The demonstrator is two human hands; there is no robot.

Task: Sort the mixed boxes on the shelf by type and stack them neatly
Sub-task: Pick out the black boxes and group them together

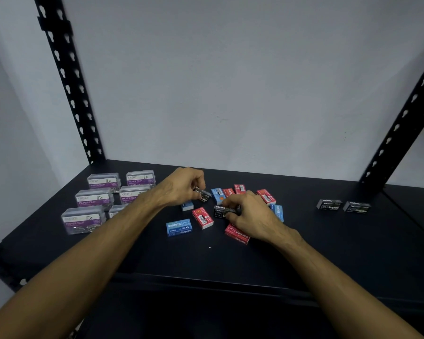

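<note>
Small staple boxes in red, blue and black lie mixed at the middle of the dark shelf (304, 253). My left hand (181, 187) pinches a black staple box (204, 195) just above the pile. My right hand (252, 214) grips another black staple box (220, 212) lying among the others. A blue box (179, 227) and a red box (202, 217) lie in front of my left hand. Another red box (238, 234) sits partly under my right wrist. Two black boxes (343, 206) stand side by side at the right.
Several clear paper-clip boxes with purple labels (93, 199) stand in rows at the shelf's left. Black perforated uprights (66, 79) (402, 123) rise at both back corners before a pale wall. The shelf's front edge runs across below my forearms.
</note>
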